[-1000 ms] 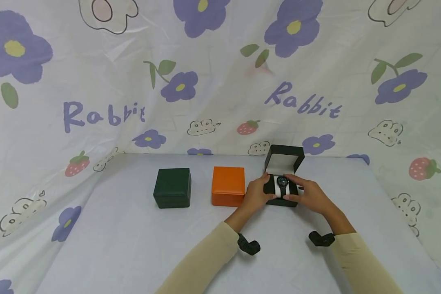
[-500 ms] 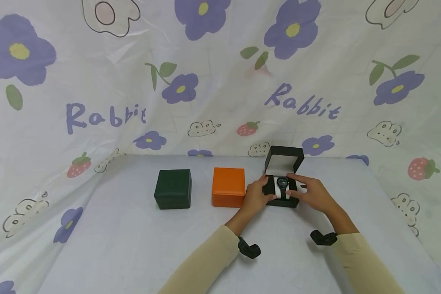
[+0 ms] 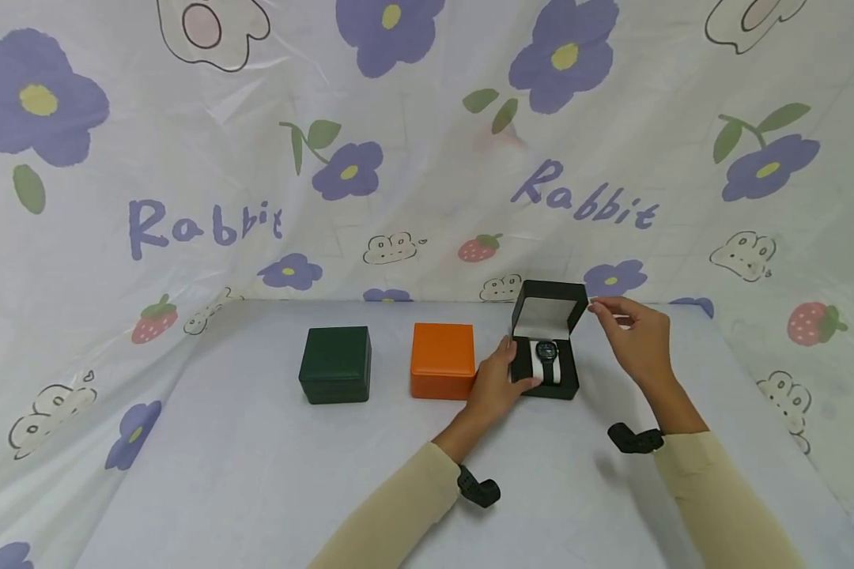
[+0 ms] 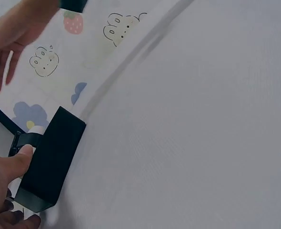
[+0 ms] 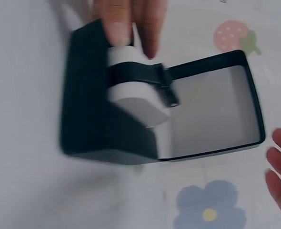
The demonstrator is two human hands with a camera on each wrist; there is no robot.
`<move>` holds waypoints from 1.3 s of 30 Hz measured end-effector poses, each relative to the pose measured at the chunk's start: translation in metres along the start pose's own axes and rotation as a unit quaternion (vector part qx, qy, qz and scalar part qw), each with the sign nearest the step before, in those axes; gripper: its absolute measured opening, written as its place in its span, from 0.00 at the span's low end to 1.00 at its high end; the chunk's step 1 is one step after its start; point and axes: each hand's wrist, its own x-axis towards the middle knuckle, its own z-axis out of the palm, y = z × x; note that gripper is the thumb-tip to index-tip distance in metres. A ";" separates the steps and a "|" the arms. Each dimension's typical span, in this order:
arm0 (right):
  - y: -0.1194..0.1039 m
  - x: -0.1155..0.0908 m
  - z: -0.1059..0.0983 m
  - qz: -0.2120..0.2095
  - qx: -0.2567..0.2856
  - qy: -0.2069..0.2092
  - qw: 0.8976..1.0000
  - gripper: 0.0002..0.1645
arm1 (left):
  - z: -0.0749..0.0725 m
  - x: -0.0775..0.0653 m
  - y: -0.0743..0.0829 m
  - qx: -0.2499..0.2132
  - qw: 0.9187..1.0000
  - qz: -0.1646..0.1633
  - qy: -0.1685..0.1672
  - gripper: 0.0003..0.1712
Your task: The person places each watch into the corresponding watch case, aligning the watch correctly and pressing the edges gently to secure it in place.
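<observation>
A black watch box (image 3: 568,387) stands at the right of the table with its hinged lid (image 3: 553,314) raised. Inside, a black watch (image 3: 546,362) is strapped round a white cushion (image 5: 145,107). My left hand (image 3: 493,381) grips the box's left side, thumb over the front edge against the cushion and fingers (image 4: 16,217) along the outer wall. My right hand (image 3: 640,336) is up beside the lid's right edge, its fingers loosely bent and holding nothing. In the right wrist view a gap shows between those fingers (image 5: 277,157) and the lid.
An orange box (image 3: 442,359) with its lid down sits just left of my left hand. Farther left is a dark green box (image 3: 334,365), also closed. Behind the white-covered table (image 3: 256,474) hangs a patterned curtain (image 3: 427,158) with flowers and rabbits.
My right hand has left the watch and cushion and moved up and right, to beside the open lid. My left hand has kept its hold on the box.
</observation>
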 end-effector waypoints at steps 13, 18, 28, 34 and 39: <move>-0.013 0.041 -0.001 0.029 0.003 -0.139 0.990 0.25 | -0.001 0.000 -0.002 -0.003 1.000 0.011 -0.015 0.47; -0.012 0.048 0.006 0.044 0.005 -0.214 0.976 0.30 | -0.002 0.002 0.000 -0.012 1.000 -0.007 -0.014 0.45; 0.000 0.044 0.019 0.035 -0.002 -0.222 0.974 0.22 | 0.006 0.002 -0.002 -0.039 0.999 -0.022 0.001 0.44; 0.001 0.046 0.018 0.062 -0.006 -0.241 0.969 0.25 | 0.007 0.001 -0.003 -0.086 0.996 -0.034 0.009 0.44; 0.000 0.047 0.021 0.064 -0.003 -0.234 0.970 0.24 | 0.003 0.002 -0.003 -0.095 0.995 -0.035 0.015 0.44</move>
